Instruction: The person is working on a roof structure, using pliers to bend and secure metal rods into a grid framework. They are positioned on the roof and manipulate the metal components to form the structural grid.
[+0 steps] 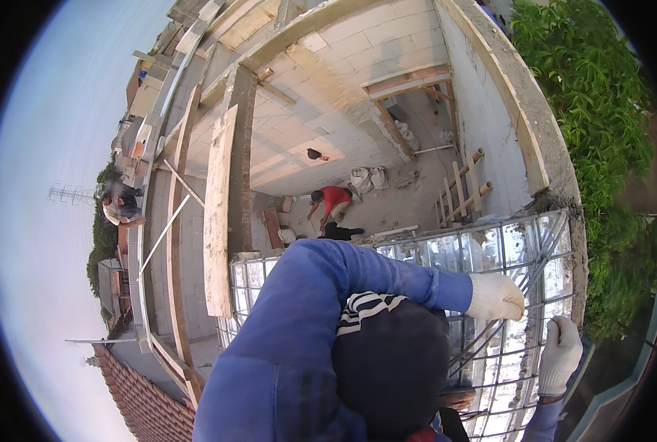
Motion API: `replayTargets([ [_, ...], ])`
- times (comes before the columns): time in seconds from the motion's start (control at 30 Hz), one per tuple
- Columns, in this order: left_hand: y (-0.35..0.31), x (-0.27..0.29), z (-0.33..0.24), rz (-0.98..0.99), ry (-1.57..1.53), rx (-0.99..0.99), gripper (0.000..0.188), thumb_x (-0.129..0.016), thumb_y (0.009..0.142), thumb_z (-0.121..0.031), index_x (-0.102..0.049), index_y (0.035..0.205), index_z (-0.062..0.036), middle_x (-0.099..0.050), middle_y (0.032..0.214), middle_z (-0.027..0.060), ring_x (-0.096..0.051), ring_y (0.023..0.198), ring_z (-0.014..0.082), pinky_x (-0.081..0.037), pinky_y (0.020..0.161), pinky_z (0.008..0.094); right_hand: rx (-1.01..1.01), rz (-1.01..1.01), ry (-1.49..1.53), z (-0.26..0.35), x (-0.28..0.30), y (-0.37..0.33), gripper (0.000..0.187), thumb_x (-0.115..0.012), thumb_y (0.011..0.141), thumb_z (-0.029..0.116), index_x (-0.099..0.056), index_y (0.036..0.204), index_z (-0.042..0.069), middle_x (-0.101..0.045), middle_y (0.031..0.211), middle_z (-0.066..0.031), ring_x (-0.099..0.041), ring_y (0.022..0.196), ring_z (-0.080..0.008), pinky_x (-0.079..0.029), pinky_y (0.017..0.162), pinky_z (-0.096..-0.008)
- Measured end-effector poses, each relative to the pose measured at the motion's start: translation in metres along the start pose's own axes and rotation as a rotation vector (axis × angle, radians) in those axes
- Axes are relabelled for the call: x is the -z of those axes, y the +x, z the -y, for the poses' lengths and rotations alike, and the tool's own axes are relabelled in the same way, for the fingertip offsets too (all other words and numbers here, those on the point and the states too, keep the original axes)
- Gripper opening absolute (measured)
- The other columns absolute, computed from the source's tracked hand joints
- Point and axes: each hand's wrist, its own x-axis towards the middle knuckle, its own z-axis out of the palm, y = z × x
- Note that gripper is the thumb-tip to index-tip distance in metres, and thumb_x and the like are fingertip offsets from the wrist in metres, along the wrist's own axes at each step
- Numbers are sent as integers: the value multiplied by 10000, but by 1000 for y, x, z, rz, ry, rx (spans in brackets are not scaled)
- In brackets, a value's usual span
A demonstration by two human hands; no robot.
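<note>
Head view: steel grid (538, 301) lies over silvery sheeting (518, 237). Our left hand (496, 297) and right hand (562, 357), both gloved, are near each other at its right end, presumably to reach one spot together; fingers curled, whether clamped on anything we cannot tell.

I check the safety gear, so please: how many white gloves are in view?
2. The upper white glove is at the end of a bent blue sleeve; the lower white glove is below it, farther right. More may be hidden or too small to see.
</note>
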Motion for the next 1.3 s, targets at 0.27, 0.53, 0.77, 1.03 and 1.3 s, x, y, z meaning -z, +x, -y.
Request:
replayTargets([
  [0.27,-26,3,-9,129,411,22,226,-651,1060,-348,-781,1104,-169,-787,936,155,-764,891,425,-597,813,559,-65,285,181,30,14,-13,186,-676,1081,142,-761,1148,-10,-731,859,-202,-686,730,-358,-543,728,-423],
  [0.53,-7,-1,17,4,447,-44,232,-631,1081,-354,-782,1119,-182,-798,982,141,-771,916,418,-590,805,543,-38,758,287,60,-10,-46,399,-662,1112,394,-781,1066,16,-703,735,-153,-736,696,-304,-540,669,-448],
  [0.77,1,-8,-8,26,346,-118,237,-666,1058,-404,-776,1079,-195,-763,891,170,-739,835,451,-572,755,583,-12,93,-18,-83,-47,-40,283,-605,1158,232,-718,1185,-26,-725,898,-249,-705,791,-417,-530,731,-477],
  [1.03,-21,-21,16,80,441,136,274,-650,1070,-409,-787,1203,-213,-795,960,148,-771,900,436,-594,795,588,-71,7,-243,-75,-5,-41,274,-594,1178,218,-719,1291,2,-780,1095,-274,-756,975,-465,-573,838,-497],
  [1.3,-15,14,10,-133,289,-70,280,-660,1105,-353,-791,1268,-168,-816,1094,138,-773,1002,399,-611,868,490,49,76,-450,-58,-9,-28,209,-667,1103,243,-754,1085,55,-748,894,-209,-745,828,-453,-572,729,-543],
])
